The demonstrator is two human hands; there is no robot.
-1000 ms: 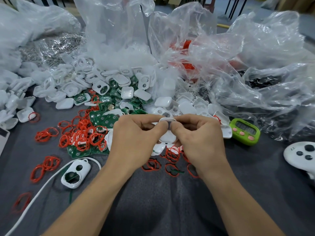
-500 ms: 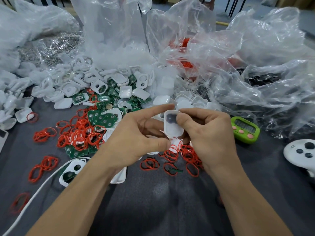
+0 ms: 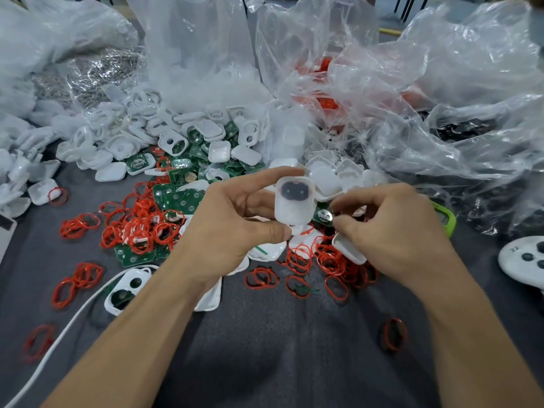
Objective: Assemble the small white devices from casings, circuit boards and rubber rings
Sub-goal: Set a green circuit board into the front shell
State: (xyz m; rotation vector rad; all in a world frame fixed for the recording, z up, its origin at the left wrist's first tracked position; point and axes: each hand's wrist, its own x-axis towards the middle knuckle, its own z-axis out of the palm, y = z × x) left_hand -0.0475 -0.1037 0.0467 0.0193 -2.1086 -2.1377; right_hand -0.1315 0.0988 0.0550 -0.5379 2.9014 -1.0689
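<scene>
Casing (image 3: 294,201), small and white, pinched by the left hand (image 3: 235,222): first finger on the top end, thumb on the bottom end. Held up in the middle of the view, long side running up and down. Dark shape showing through the upper half. Looks closed up, so maybe nearly done, but hard to be sure.

Right hand (image 3: 394,234) just beside the casing, on its right, not touching it. Fingers curled, first finger and thumb close together near a small silver clip (image 3: 324,215) among the loose parts. Too blurry there to tell a real pinch from an empty one. Another white casing piece (image 3: 348,251) right under that hand.

Next move probably a job for the right hand, being nearest the loose parts. Casing only a short way to its left, standing tall, easy to meet from the side.

Red rubber rings (image 3: 297,257) spread under both hands, more heaped to the left with green circuit boards (image 3: 179,198). Pile of white casings (image 3: 206,131) farther back, crinkly clear bags (image 3: 412,83) behind. Green timer (image 3: 446,222) past the right hand, white controller (image 3: 524,257) at the far right edge, white cable (image 3: 59,334) by the left arm, all on grey cloth (image 3: 265,363).
</scene>
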